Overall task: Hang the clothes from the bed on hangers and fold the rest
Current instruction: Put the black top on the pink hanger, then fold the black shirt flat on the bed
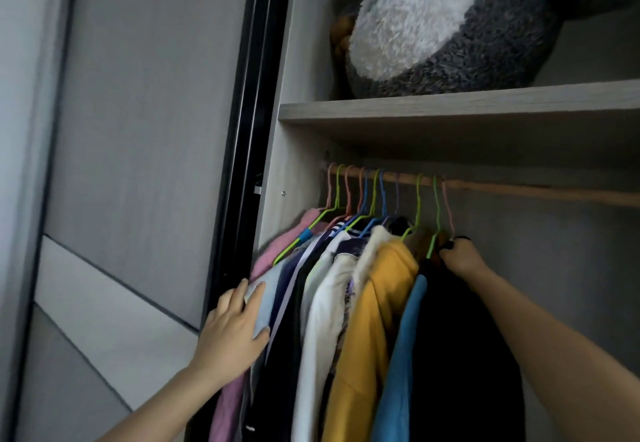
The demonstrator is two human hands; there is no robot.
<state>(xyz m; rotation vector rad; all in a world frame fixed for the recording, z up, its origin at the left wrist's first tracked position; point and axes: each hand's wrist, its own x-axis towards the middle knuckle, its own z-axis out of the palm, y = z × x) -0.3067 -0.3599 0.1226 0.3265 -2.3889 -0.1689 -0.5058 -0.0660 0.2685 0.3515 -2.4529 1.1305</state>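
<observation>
A wooden rail (519, 189) runs across the wardrobe, with several coloured hangers bunched at its left end. On them hang a pink garment (284, 251), a white one (322, 323), a yellow one (374, 330), a blue one (401, 355) and, rightmost, a black garment (464, 355). My right hand (462, 257) is closed around the neck of the black garment's pink hanger (449, 209), which is hooked on the rail. My left hand (232, 330) lies flat, fingers spread, against the light blue garment (265, 303) at the row's left side.
A shelf (450, 103) above the rail holds a big grey and white plush toy (433, 25). The wardrobe's left wall (291, 178) and a dark sliding-door frame (249, 129) stand left of the clothes. The rail is bare to the right of my right hand.
</observation>
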